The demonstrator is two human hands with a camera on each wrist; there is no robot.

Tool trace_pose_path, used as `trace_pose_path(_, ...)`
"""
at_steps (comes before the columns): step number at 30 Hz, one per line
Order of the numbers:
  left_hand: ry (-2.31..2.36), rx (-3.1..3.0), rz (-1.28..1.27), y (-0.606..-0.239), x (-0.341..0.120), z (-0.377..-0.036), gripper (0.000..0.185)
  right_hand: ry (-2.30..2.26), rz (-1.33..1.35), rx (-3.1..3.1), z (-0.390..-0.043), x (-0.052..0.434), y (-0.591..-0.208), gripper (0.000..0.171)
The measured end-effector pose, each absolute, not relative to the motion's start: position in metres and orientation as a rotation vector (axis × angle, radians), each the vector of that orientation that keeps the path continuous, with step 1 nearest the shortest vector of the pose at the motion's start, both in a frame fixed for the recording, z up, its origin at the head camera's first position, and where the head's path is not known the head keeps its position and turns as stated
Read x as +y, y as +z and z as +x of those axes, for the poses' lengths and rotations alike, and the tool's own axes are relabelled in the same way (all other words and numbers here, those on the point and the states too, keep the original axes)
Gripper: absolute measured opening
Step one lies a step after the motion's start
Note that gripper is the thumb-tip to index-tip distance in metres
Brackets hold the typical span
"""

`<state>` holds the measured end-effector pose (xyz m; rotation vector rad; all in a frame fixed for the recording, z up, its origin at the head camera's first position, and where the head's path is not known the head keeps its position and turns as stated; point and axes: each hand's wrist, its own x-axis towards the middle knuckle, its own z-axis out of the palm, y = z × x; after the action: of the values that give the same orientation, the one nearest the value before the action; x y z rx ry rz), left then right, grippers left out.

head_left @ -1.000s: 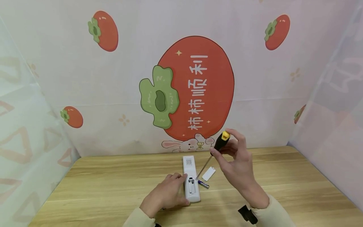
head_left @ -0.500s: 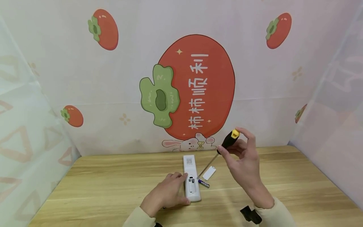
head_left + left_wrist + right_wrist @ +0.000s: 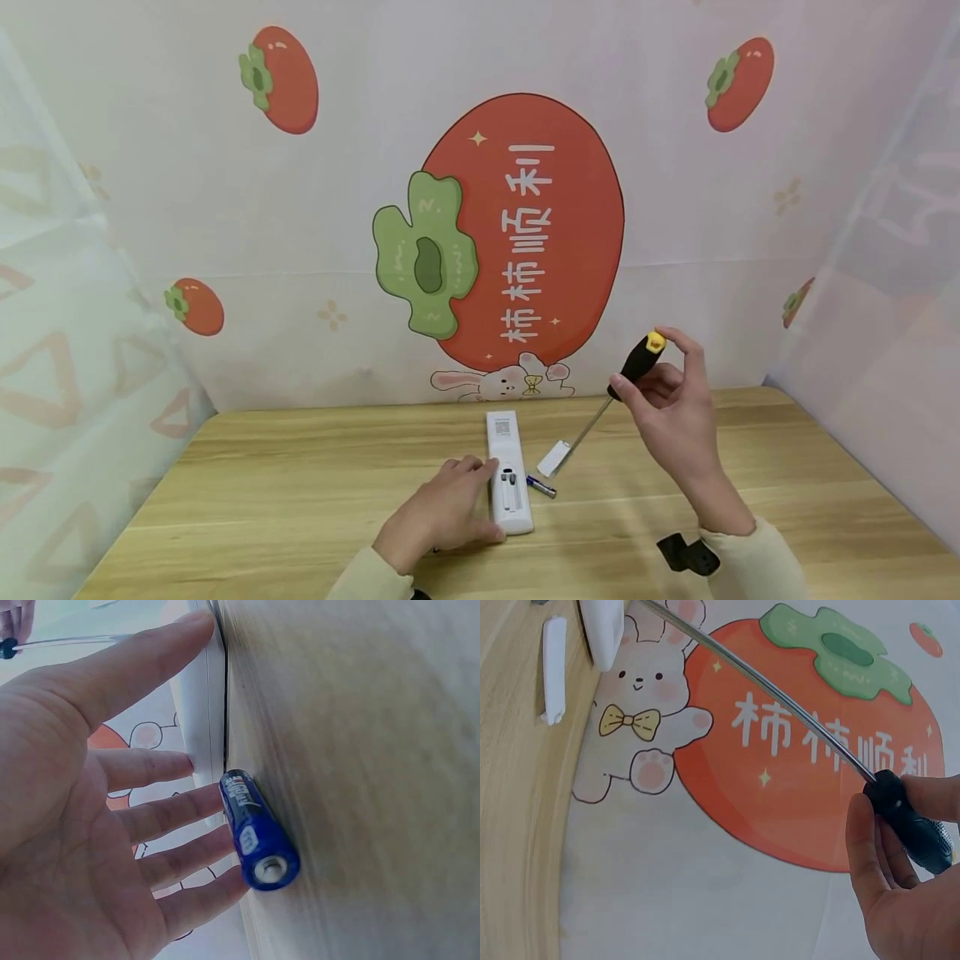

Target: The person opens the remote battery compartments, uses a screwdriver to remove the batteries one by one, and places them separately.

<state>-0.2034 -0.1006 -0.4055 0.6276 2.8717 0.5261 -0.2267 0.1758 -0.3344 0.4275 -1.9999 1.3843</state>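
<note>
I'm watching the right hand (image 3: pixel 675 408) pinching the black-handled screwdriver with the yellow cap (image 3: pixel 637 360) up in the air, its thin steel shaft slanting down toward the small white battery cover (image 3: pixel 553 457) on the light wooden table (image 3: pixel 285 483). The left hand (image 3: pixel 438 515) is lying spread and relaxed against the long white plastic remote (image 3: pixel 507 467), which is sitting back-side up mid-table with its battery bay open.

I'm guessing the driver is light and stiff, and the ribbed handle is the spot to grab, since the polished shaft looks slippery. The remote seems light enough to skate around, so pinning its long edge makes sense.

The left wrist view is showing a blue AAA battery (image 3: pixel 257 830) by the fingertips (image 3: pixel 196 761), which the head view mostly hides. Only the head view is catching the second blue battery (image 3: pixel 540 486) right of the remote.
</note>
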Motion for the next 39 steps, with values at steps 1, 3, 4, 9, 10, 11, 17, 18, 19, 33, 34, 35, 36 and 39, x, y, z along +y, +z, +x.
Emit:
trace_pose_path(1,0.526,2.872,0.626,-0.406,-0.1,-0.203,0.088,1.384,0.414,-2.013,-0.228,0.178,-0.335,0.079)
trace_pose_path(3,0.521,2.875,0.626,-0.406,-0.1,-0.203,0.088,1.372,0.386,-2.045,-0.23,0.181,-0.336,0.078)
trace_pose_path(4,0.521,2.876,0.626,-0.406,-0.1,-0.203,0.088,1.364,0.374,-2.061,-0.231,0.183,-0.337,0.077)
trace_pose_path(9,0.518,2.886,0.637,-0.405,-0.1,-0.203,0.089,1.335,0.297,-2.15,-0.237,0.191,-0.342,0.074)
trace_pose_path(10,0.521,2.884,0.637,-0.405,-0.1,-0.203,0.089,1.329,0.277,-2.167,-0.238,0.193,-0.343,0.074)
trace_pose_path(11,0.522,2.883,0.637,-0.405,-0.1,-0.203,0.089,1.323,0.256,-2.186,-0.239,0.194,-0.344,0.074)
trace_pose_path(17,0.52,2.879,0.636,-0.405,-0.1,-0.203,0.089,1.275,0.171,-2.28,-0.243,0.2,-0.35,0.073)
trace_pose_path(18,0.52,2.88,0.637,-0.405,-0.1,-0.203,0.089,1.27,0.162,-2.293,-0.244,0.201,-0.35,0.073)
trace_pose_path(19,0.52,2.88,0.638,-0.405,-0.1,-0.203,0.089,1.267,0.153,-2.303,-0.245,0.202,-0.351,0.074)
trace_pose_path(33,0.525,2.878,0.639,-0.405,-0.1,-0.203,0.089,1.244,0.042,-2.406,-0.255,0.212,-0.366,0.077)
trace_pose_path(34,0.526,2.876,0.636,-0.405,-0.1,-0.203,0.088,1.248,0.03,-2.423,-0.256,0.212,-0.366,0.078)
trace_pose_path(35,0.529,2.875,0.633,-0.405,-0.1,-0.203,0.088,1.256,0.017,-2.441,-0.256,0.213,-0.367,0.078)
trace_pose_path(36,0.531,2.873,0.631,-0.405,-0.1,-0.203,0.088,1.26,0.007,-2.459,-0.257,0.214,-0.368,0.079)
trace_pose_path(39,0.531,2.871,0.63,-0.405,-0.1,-0.203,0.088,1.264,-0.013,-2.507,-0.259,0.217,-0.372,0.08)
